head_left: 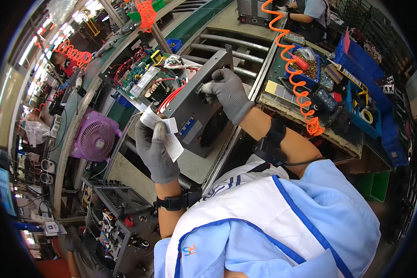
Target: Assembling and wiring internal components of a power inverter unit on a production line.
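On the roller conveyor [245, 44], an open electrical unit [146, 78] is sitting mid-scene, its gray metal panel [189, 96] standing at the near right of the exposed circuit boards [129, 83]. The gray-gloved left hand [154, 147] is pinching a white paper strip [174, 147] at the panel's near left end, while the right hand [228, 90] is reaching to the panel's far part, its fingers curling at a small black fitting [199, 88] (whether they are gripping it, the view is not telling). The two hands are working apart.

Judging by how things are lying, the unit is looking partly built: boards are sitting in place, red wires [172, 98] are running close behind the panel, and a blue label [188, 126] is showing on its outer face. Closing up is seemingly among what is left, since no cover is hiding the boards, and the strip is resting in the hand rather than fixed to the metal.

At near left, a second gray unit [141, 197] is lying open too; at left, a purple fan [96, 137] is standing. At right, an orange coiled hose [282, 36] is hanging over a cluttered worktop [277, 71].
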`<move>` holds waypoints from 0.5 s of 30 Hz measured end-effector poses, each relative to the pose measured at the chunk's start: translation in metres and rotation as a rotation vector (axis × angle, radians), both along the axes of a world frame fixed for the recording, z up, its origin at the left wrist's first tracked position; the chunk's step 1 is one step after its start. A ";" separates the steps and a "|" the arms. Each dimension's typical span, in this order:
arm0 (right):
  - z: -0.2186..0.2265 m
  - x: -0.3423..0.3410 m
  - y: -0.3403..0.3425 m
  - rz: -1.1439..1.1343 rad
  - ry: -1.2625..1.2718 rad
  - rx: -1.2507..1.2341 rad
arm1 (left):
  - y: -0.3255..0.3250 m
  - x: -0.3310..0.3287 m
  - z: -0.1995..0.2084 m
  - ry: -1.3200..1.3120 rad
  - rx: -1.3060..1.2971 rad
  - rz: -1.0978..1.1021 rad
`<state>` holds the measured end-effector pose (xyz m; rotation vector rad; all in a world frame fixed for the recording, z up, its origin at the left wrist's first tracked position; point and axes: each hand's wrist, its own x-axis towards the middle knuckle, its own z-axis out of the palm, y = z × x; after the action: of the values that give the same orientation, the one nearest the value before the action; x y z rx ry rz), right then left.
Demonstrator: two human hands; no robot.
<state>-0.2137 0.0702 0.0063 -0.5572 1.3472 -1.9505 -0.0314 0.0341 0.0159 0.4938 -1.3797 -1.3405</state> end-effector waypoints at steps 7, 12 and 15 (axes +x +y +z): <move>-0.001 -0.001 -0.002 -0.020 0.017 0.053 | 0.001 -0.001 -0.003 -0.007 -0.016 0.010; -0.003 0.001 0.002 -0.078 0.354 0.073 | 0.003 0.001 -0.003 -0.004 -0.020 0.026; -0.019 -0.016 0.011 -0.162 0.653 0.129 | 0.013 0.001 0.003 -0.037 -0.018 0.094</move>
<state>-0.2301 0.0814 -0.0123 -1.1140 1.9482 -1.8587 -0.0306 0.0469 0.0188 0.5673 -1.3809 -1.2480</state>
